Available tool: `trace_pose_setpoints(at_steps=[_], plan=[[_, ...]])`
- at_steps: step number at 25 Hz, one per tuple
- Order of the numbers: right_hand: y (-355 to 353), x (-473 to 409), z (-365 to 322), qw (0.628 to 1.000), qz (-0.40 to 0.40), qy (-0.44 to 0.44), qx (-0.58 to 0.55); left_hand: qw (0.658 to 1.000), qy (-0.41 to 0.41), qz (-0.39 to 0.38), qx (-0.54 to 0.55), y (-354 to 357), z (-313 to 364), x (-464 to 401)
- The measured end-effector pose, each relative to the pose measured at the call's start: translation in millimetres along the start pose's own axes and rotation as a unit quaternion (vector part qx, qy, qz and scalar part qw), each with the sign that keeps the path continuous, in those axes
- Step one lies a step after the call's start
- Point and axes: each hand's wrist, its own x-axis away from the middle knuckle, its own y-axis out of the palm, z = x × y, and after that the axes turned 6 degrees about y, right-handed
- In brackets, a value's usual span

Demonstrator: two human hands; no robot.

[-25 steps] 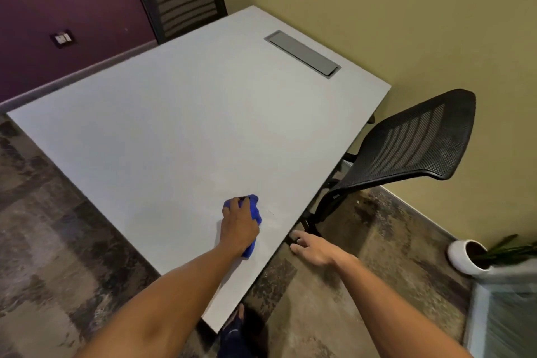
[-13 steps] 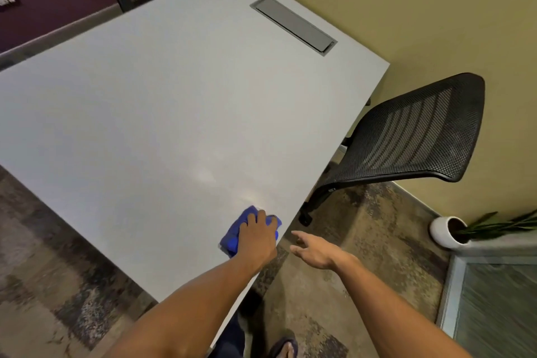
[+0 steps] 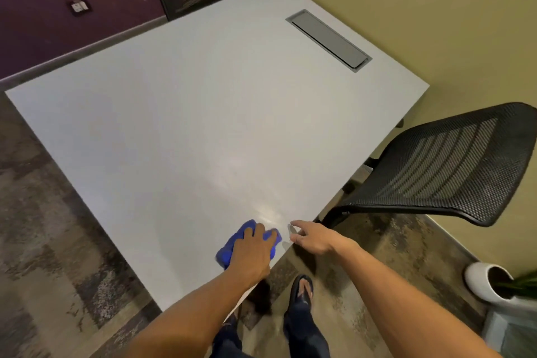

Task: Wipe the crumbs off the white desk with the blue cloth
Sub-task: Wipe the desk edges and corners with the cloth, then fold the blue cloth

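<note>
Apparently near completion: left hand, grip pressing the blue cloth at the worktop edge; right hand open, empty; no crumbs discernible.

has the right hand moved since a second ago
Yes. The right hand was beyond the white desk edge, over the floor; now its fingertips reach over that edge, beside the blue cloth.

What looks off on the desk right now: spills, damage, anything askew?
Nothing stands out. The white desk is bare apart from its closed grey cable hatch; no crumbs are discernible. The left hand presses the blue cloth near the desk's front edge, and the open right hand hovers at that edge. The mesh chair sits upright.
</note>
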Motion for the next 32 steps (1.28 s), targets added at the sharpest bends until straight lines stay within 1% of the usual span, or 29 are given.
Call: trace_pose_setpoints(at_steps=[1, 2, 3, 6, 8, 9, 11, 13, 16, 18, 22, 24, 25, 26, 28, 30, 32], plan=[[-7.0, -6.0, -0.1, 1.000, 0.002, -0.016, 0.021, 1.000, 0.013, -0.009, -0.012, 2.3, -0.2, 1.2], [-14.0, -10.0, -0.4, 0.999, 0.003, -0.033, 0.036, 1.000, 0.006, -0.006, -0.014, 4.3, 1.9, 2.3], [-21.6, -13.1, 0.1, 0.998, -0.001, -0.052, 0.046, 1.000, -0.022, 0.002, -0.003, 5.6, 6.0, 2.8], [-44.0, -17.1, 8.4, 0.994, -0.018, -0.090, 0.062, 0.984, -0.164, 0.034, 0.062, 2.1, 18.5, -0.6], [-59.4, -17.8, 19.0, 0.991, -0.021, -0.110, 0.071, 0.976, -0.201, 0.020, 0.082, -4.3, 21.0, -4.7], [-65.6, -18.0, 24.7, 0.990, -0.021, -0.118, 0.080, 0.976, -0.198, -0.002, 0.088, -6.4, 22.3, -4.6], [-74.2, -17.1, 32.7, 0.986, -0.021, -0.126, 0.104, 0.981, -0.162, -0.063, 0.091, -4.9, 29.2, 2.0], [-81.6, -12.5, 34.9, 0.981, -0.020, -0.143, 0.132, 0.983, -0.126, -0.102, 0.089, -1.7, 39.5, 11.2], [-90.1, -8.0, 28.8, 0.976, -0.027, -0.166, 0.141, 0.977, -0.102, -0.126, 0.137, -7.4, 51.8, 21.5], [-89.7, -5.1, 20.7, 0.970, -0.030, -0.184, 0.156, 0.973, -0.090, -0.122, 0.175, -17.3, 54.5, 34.3], [-80.3, 4.7, 6.5, 0.960, -0.036, -0.216, 0.174, 0.974, -0.084, -0.052, 0.204, -40.3, 57.7, 64.9], [-74.9, 6.5, 0.4, 0.956, -0.045, -0.238, 0.167, 0.967, -0.085, -0.010, 0.239, -51.3, 59.6, 77.2], [-71.4, 8.5, -3.6, 0.955, -0.060, -0.247, 0.153, 0.960, -0.091, 0.023, 0.264, -56.9, 59.6, 83.2], [-68.3, 14.0, -7.2, 0.954, -0.081, -0.254, 0.134, 0.949, -0.102, 0.063, 0.291, -62.8, 59.3, 88.7], [-63.1, 27.4, -16.0, 0.949, -0.131, -0.274, 0.080, 0.916, -0.132, 0.142, 0.352, -75.6, 56.2, 100.0], [-62.8, 40.9, -28.3, 0.938, -0.165, -0.304, 0.019, 0.877, -0.135, 0.215, 0.407, -88.1, 48.9, 111.7], [-65.4, 52.0, -45.5, 0.920, -0.178, -0.346, -0.037, 0.845, -0.128, 0.279, 0.439, -100.6, 38.0, 125.0]])
